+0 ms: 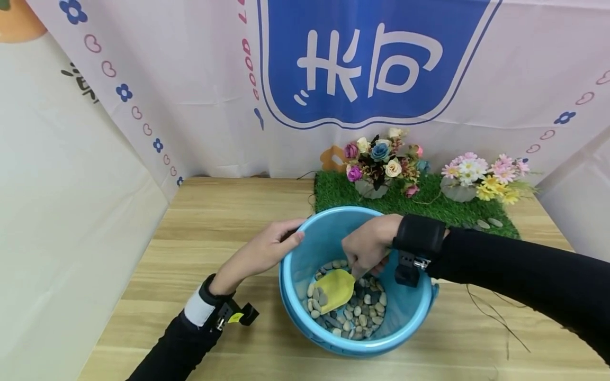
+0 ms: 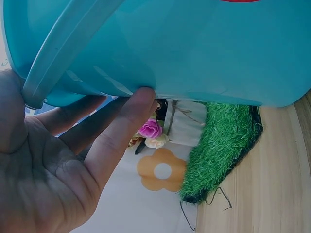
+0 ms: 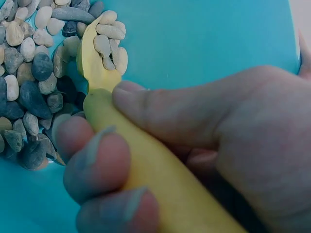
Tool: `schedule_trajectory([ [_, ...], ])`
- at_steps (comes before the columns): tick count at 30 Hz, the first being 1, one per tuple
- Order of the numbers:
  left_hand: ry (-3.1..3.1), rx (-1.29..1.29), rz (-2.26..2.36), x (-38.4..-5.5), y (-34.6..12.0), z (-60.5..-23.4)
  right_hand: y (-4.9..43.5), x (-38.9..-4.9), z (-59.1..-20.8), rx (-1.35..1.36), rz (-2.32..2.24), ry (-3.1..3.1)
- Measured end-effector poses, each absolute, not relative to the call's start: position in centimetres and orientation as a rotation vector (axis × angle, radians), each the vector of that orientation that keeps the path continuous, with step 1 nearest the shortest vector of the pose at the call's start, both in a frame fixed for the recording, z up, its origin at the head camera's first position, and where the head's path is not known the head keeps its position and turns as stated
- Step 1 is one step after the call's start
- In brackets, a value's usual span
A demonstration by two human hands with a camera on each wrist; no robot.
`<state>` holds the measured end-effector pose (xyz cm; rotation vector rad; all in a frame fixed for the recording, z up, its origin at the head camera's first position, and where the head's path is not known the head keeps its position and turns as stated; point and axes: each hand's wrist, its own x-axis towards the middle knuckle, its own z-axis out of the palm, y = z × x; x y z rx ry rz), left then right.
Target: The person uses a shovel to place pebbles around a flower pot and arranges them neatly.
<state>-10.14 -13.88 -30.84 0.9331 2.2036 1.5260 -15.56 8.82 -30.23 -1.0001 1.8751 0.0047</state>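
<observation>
A light blue bucket [image 1: 410,317] stands tilted toward me, with grey, white and dark pebbles [image 1: 364,312] covering part of its bottom. My right hand [image 1: 369,244] reaches inside and grips a small yellow shovel [image 1: 339,292] by its handle, thumb [image 3: 165,109] lying along the top. Several pale pebbles [image 3: 109,46] sit on the blade, which lies at the edge of the heap. On the bucket's left side, my left hand [image 1: 269,246] rests near the rim. Its nearly straight fingers [image 2: 119,131] lie along the outer wall; some fingertips are hidden behind the bucket.
Behind the bucket, a green artificial grass mat [image 1: 329,190] bears two pots of artificial flowers [image 1: 379,153] and a few loose stones [image 1: 488,223]. Thin dark strands [image 1: 500,320] lie on the wooden table [image 1: 214,211] at right. A printed cloth [image 1: 205,106] hangs behind.
</observation>
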Motion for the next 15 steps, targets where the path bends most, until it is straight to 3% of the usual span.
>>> schedule_trajectory([
  [8, 2.212, 0.93, 1.524, -10.1, -13.9, -30.8, 9.1, -14.7, -28.1, -1.027, -0.039, 1.879],
  [15, 2.207, 0.94, 1.536, -10.1, -14.0, -31.0, 9.3, -15.1, -28.9, -1.077, -0.032, 1.906],
])
